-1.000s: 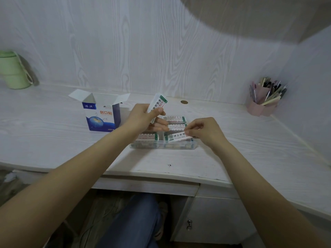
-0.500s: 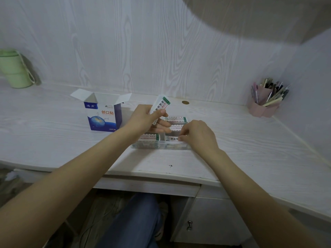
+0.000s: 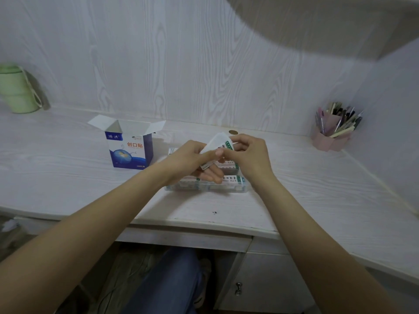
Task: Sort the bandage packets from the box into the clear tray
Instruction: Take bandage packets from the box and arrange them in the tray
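Clear tray point(image 3: 205, 188) on the desk point(image 3: 68, 168) already has several packets lying in it. Left hand point(image 3: 192, 157) grips a small stack of packets point(image 3: 216, 143) above it, right hand point(image 3: 247, 155) pinching the top one. Box point(image 3: 129, 147) stands open, contents hidden, so maybe halfway.

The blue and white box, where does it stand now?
In the head view the box stands open on the desk, left of the clear tray and the left hand.

The surface point(image 3: 68, 177) (pale woodgrain) carries an open box point(image 3: 129, 147), clear tray point(image 3: 204, 188) mid-surface, green jug point(image 3: 17, 88) far-left corner, pen pot point(image 3: 333, 132) far-right corner.
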The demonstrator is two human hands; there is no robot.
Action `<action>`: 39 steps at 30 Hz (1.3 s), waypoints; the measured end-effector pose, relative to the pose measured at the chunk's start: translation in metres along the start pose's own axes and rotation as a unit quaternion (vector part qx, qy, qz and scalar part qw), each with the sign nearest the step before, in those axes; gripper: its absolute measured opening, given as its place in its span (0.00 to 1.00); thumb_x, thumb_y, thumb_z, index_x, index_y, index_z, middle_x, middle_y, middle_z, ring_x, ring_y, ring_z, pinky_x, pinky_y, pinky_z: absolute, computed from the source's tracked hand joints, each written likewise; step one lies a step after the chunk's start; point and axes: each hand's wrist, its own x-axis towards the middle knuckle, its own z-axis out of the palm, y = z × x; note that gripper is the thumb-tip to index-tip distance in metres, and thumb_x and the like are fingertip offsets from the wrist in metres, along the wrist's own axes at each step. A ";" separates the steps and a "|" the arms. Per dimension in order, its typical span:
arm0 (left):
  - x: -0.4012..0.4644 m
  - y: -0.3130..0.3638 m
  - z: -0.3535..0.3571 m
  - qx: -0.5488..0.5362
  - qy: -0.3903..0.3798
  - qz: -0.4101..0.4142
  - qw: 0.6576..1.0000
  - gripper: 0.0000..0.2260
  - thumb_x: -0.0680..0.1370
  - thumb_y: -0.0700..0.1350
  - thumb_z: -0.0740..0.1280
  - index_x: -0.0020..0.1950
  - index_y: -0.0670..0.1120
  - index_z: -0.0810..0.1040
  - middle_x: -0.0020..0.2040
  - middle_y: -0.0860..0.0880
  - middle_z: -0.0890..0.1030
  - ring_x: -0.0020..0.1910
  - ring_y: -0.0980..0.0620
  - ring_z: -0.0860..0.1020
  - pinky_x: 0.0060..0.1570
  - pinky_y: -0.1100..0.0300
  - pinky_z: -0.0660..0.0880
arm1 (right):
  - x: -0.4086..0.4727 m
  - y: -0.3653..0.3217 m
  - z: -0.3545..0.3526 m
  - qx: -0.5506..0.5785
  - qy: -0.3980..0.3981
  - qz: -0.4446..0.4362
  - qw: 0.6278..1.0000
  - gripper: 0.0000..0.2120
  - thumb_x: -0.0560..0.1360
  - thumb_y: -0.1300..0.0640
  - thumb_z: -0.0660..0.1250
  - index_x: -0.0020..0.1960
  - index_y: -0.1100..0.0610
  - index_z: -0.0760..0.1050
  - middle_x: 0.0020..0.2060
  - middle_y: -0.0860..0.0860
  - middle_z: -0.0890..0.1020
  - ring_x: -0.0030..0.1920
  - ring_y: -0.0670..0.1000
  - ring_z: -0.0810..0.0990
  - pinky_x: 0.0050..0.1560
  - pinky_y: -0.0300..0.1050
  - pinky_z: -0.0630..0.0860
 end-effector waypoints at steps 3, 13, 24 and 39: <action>0.000 -0.001 0.000 -0.058 0.011 -0.013 0.998 0.15 0.82 0.48 0.56 0.51 0.41 0.78 0.40 0.40 0.84 0.37 0.48 0.84 0.37 0.62 0.81 | -0.001 0.001 -0.001 0.029 -0.004 0.026 0.999 0.15 0.66 0.61 0.77 0.51 0.53 0.78 0.33 0.50 0.83 0.34 0.46 0.83 0.42 0.42 0.79; 0.008 -0.004 -0.005 -0.063 0.163 -0.021 0.984 0.07 0.79 0.42 0.65 0.50 0.39 0.78 0.42 0.43 0.82 0.35 0.52 0.82 0.31 0.62 0.80 | -0.003 0.014 -0.007 -0.011 0.015 0.048 0.999 0.06 0.73 0.63 0.71 0.43 0.52 0.81 0.36 0.54 0.82 0.35 0.48 0.81 0.36 0.39 0.77; 0.008 -0.009 -0.010 -0.054 0.183 -0.012 0.982 0.08 0.79 0.43 0.64 0.54 0.40 0.77 0.42 0.43 0.84 0.38 0.50 0.84 0.35 0.61 0.81 | -0.004 0.035 0.001 -0.286 -0.011 0.055 0.957 0.04 0.71 0.59 0.68 0.41 0.51 0.79 0.38 0.49 0.79 0.41 0.50 0.75 0.37 0.42 0.69; 0.001 -0.004 -0.004 -0.059 0.130 0.016 0.990 0.05 0.76 0.41 0.68 0.51 0.42 0.78 0.42 0.44 0.84 0.36 0.50 0.84 0.33 0.64 0.79 | -0.005 0.001 -0.003 0.046 -0.045 0.043 0.997 0.08 0.72 0.58 0.72 0.51 0.57 0.80 0.36 0.48 0.82 0.34 0.39 0.79 0.35 0.31 0.72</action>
